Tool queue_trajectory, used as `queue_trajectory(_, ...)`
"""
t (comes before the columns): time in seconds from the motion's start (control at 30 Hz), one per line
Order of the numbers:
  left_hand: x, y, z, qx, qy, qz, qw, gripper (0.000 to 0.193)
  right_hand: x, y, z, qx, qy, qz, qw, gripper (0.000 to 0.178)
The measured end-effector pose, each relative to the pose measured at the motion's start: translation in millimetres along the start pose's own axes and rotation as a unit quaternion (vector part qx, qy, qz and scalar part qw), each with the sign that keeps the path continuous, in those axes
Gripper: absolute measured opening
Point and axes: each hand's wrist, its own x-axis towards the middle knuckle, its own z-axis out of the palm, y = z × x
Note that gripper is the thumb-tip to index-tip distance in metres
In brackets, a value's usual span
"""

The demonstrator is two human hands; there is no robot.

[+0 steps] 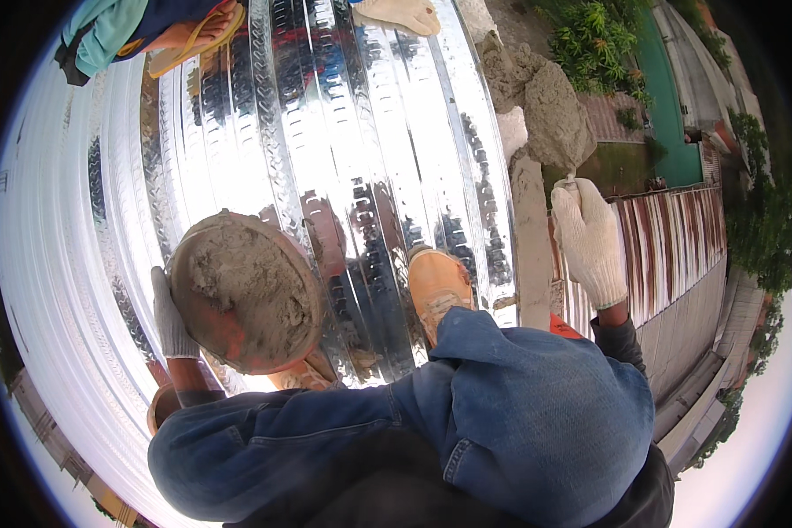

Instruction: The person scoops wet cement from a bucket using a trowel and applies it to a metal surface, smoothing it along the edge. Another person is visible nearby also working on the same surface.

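My left hand (171, 319), in a pale knit glove, grips the outer left side of a mortar-caked round tub (311, 283). Wet grey mortar (238, 273) fills much of the tub, and some reddish inner wall shows through. In my gloved right hand (591, 246) is a trowel (571, 179), its fingers closed round the handle. A lump of mortar (556, 119) hides its blade, which lies over the top of a narrow wall. Below the lump runs a grey mortar strip (530, 229) along the wall's edge.
Shiny ribbed metal roofing (396, 132) spreads under my orange shoe (437, 286). Ahead are another person's sandalled foot (198, 40) and a pale gloved hand or foot covering (405, 13). Past the wall at right, a rusty corrugated roof (669, 242) and trees (598, 44) lie lower down.
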Motion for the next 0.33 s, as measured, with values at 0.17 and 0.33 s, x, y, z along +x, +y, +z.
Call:
queue_trajectory(0.17, -9, 6, 14, 0.024, 0.005, -0.027, 0.999, 0.084, 39, 77, 81, -0.130, 0.063, 0.003, 0.990, 0.031)
queue_trajectory(0.33, 8, 10, -2, 0.058, 0.025, -0.004, 0.998, 0.085, 47, 62, 66, -0.106, 0.108, 0.001, 0.989, 0.039)
